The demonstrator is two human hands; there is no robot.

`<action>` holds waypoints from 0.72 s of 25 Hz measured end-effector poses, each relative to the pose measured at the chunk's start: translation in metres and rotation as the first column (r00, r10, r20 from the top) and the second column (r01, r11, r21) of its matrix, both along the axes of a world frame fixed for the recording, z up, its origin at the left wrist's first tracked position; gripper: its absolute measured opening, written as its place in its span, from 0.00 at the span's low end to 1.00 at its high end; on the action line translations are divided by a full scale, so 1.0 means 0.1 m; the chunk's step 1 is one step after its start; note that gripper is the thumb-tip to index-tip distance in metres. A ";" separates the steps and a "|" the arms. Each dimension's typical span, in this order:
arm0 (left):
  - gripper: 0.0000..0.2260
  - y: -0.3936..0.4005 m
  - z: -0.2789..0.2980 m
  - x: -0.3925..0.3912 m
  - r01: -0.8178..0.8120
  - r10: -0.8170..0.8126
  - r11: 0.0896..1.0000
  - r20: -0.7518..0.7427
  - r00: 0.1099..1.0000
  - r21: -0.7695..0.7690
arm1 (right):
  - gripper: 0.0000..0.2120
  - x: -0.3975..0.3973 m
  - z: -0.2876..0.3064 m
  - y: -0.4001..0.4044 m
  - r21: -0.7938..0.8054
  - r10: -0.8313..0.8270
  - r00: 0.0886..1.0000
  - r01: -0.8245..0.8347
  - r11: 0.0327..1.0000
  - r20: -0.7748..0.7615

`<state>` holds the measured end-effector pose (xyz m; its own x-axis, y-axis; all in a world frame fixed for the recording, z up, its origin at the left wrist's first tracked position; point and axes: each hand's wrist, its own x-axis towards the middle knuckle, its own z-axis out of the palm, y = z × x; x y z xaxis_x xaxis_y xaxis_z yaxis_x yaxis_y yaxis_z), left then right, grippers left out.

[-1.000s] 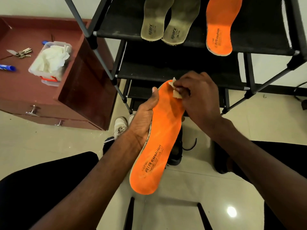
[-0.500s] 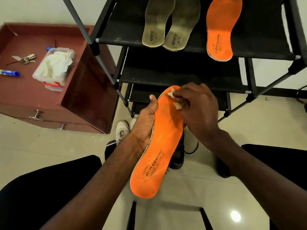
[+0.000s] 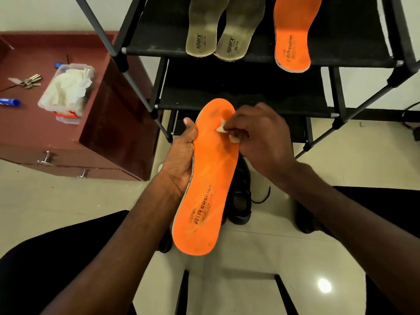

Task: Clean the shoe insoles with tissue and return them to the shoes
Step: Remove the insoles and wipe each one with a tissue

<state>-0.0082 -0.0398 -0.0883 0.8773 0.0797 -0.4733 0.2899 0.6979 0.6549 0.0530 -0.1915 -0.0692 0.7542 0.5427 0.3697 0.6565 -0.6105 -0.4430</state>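
Observation:
My left hand grips the left edge of an orange insole, held upright with its toe end pointing away from me. My right hand pinches a small piece of white tissue and presses it on the insole's upper part, where dark smudges show. A second orange insole and two grey insoles lie on the top shelf of the black shoe rack. A black shoe stands on the floor behind the held insole.
A clear plastic box of tissues sits on the red-brown drawer unit to the left, beside keys and a blue tube. Another dark shoe is partly hidden under my right forearm. My dark-trousered knees flank a stool frame.
My right hand with the tissue has slid down from the toe tip toward the middle of the insole, uncovering the toe end. The left hand's grip is unchanged.

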 end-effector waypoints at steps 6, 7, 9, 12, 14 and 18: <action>0.33 0.21 0.11 -0.13 -0.020 0.024 0.999 -0.128 0.991 0.033 | 0.15 -0.24 -0.06 -0.09 -0.009 0.182 0.970 -0.185 0.983 -0.160; 0.35 0.18 0.10 -0.12 0.015 -0.003 0.997 -0.154 0.988 0.075 | 0.14 -0.23 -0.06 -0.08 0.021 0.143 0.968 -0.141 0.990 -0.205; 0.37 0.10 0.11 -0.08 0.037 -0.030 0.999 -0.201 0.979 0.033 | 0.11 -0.21 -0.03 -0.03 0.120 0.063 0.942 -0.024 0.992 -0.330; 0.33 0.01 0.19 -0.12 0.073 -0.094 0.990 -0.180 0.979 -0.120 | 0.10 -0.15 0.01 0.03 0.185 -0.027 0.880 0.129 0.974 -0.474; 0.29 0.00 0.15 -0.14 0.077 -0.102 0.984 -0.154 0.983 -0.160 | 0.11 -0.07 0.04 0.03 0.276 -0.028 0.773 0.260 0.925 -0.634; 0.23 0.08 0.12 -0.14 0.019 -0.041 0.995 -0.221 0.974 -0.098 | 0.14 0.02 0.14 -0.07 0.308 0.095 0.499 0.364 0.879 -0.861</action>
<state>-0.0224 -0.0316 -0.0761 0.7502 0.0002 -0.6612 0.4427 0.7426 0.5026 0.0547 -0.1982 -0.0553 0.8650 0.3756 -0.3326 -0.2428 -0.2668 -0.9327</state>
